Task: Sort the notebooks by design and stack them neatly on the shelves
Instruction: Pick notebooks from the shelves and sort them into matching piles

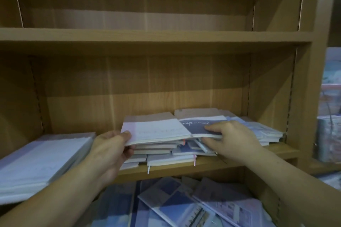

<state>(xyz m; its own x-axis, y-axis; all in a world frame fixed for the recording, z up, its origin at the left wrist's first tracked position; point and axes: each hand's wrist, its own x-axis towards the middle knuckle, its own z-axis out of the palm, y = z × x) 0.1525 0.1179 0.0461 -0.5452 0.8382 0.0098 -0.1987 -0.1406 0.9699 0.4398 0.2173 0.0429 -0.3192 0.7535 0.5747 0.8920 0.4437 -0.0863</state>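
Nearest you, on the lowest shelf in view, blue-covered notebooks (184,206) lie jumbled and overlapping at odd angles. Above them to your left, a squared stack of pale notebooks (42,160) sits on the middle shelf board (239,162), its front corner overhanging the edge.

Your 2 hands meet over the centre of that board. Your left hand (110,145) pinches the front left corner of a pale lilac notebook (156,131), with the thumb on the cover and the fingers curled beneath. Your right hand (232,138) grips the front right edge of a blue-grey notebook (197,127) bearing white script, with the fingers on top and the thumb under the edge. The 2 notebooks lie side by side, edges touching, directly between your hands.

Both rest on top of a loose pile (166,155) of similar notebooks, unevenly stacked. A white ribbon (148,169) and a pink ribbon (194,160) hang over the board's front edge.

Just right of your right hand, a fanned stack of pale blue notebooks (263,132) leans toward the side panel. Behind the pile, brown covers (199,112) lie flat near the back panel.

Farthest up runs the upper shelf board (147,37).
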